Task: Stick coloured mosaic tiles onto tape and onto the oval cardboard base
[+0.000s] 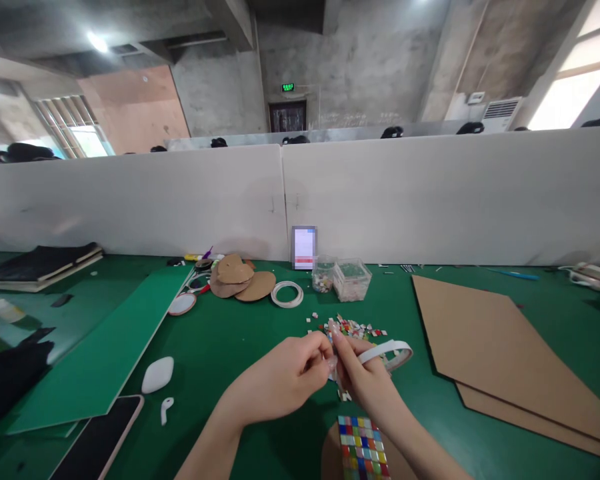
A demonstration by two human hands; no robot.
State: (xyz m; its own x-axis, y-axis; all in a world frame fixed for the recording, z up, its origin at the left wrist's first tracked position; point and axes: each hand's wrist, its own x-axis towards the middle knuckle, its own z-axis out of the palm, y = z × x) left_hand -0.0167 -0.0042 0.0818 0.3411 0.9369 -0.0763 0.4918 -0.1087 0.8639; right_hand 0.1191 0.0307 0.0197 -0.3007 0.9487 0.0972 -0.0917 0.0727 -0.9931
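My right hand (361, 373) is closed on a thin roll of white tape (401, 353), which sticks out to the right behind the thumb. Fingertips of my left hand (295, 370) are pinched together, right against the right hand's fingers. What lies in that pinch is too small and covered to make out. Behind and below the hands lies a loose pile of small coloured mosaic tiles (353, 327), partly hidden by them. Nearer to me, rows of glossy coloured tiles (364, 448) form a block on a brown round board (331, 453).
Another white tape roll (287, 304), brown cardboard pieces (255, 287) and clear tile containers (353, 288) stand at the back, near a lit phone (305, 248). Brown boards (500, 340) lie right. At left are a green board (105, 347), earbud case (157, 375), earbud (167, 410) and dark phone (100, 443).
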